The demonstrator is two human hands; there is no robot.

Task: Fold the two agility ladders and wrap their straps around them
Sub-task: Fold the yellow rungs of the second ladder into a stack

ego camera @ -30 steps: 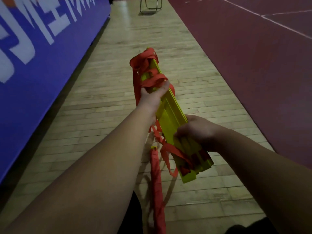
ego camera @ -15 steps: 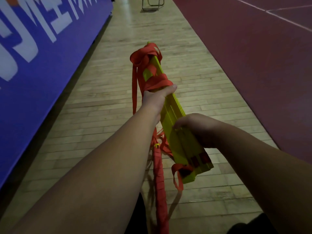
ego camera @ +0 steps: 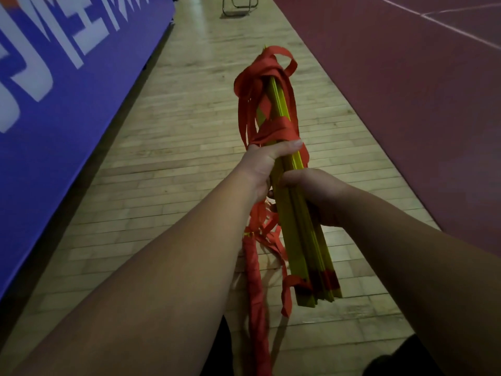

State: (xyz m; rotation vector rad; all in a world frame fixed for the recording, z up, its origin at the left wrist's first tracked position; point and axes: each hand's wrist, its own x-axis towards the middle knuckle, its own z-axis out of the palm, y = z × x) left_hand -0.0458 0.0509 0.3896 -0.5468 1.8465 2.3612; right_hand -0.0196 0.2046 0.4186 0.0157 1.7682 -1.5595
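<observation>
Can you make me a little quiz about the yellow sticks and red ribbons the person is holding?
1. True or false: the left hand and the right hand both grip the folded bundle of flat yellow plastic ladder rungs.
2. Which hand is nearer the red fabric strap band wound round the bundle? A) left B) right
3. Fill in: the loose red strap tail hangs ____ the hands.
Key: 1 true; 2 A; 3 below.

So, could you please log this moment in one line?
left hand: grips rung bundle | right hand: grips rung bundle | red strap: partly wrapped, tail hanging
</observation>
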